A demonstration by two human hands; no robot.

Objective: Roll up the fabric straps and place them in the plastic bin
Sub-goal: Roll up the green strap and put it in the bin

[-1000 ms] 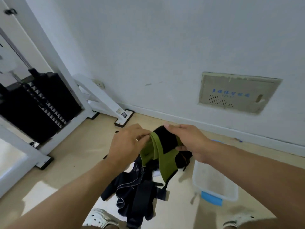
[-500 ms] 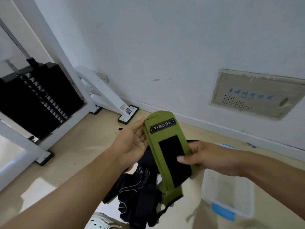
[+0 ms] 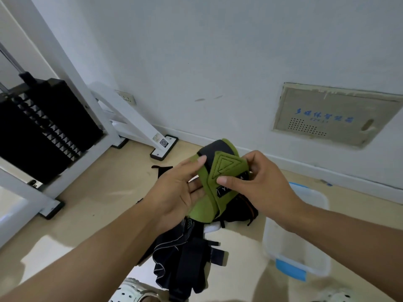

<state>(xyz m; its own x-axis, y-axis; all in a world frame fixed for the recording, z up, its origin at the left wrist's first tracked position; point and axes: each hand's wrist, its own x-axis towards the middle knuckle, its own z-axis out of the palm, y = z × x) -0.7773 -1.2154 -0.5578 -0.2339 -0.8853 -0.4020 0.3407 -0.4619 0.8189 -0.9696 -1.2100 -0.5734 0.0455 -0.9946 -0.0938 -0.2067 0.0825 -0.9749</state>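
I hold a green fabric strap (image 3: 220, 171) with a black patch in front of me, above the floor. Its end with a stitched triangle is folded over the rest. My left hand (image 3: 178, 192) cups the strap from the left and below, thumb on its upper edge. My right hand (image 3: 255, 184) pinches the folded end, thumb pressed on the green fabric. A pile of black straps (image 3: 185, 253) lies on the floor under my hands. The clear plastic bin (image 3: 316, 205) with blue latches stands on the floor at the right, partly behind my right forearm.
A white gym machine frame (image 3: 104, 127) with a black weight stack (image 3: 43, 127) stands at the left. The white wall carries a beige panel (image 3: 331, 114). My light shoes (image 3: 133, 293) show at the bottom edge.
The strap was held flat and stretched out half a second ago; now its top end is folded down over itself, and both hands have closed in around it.
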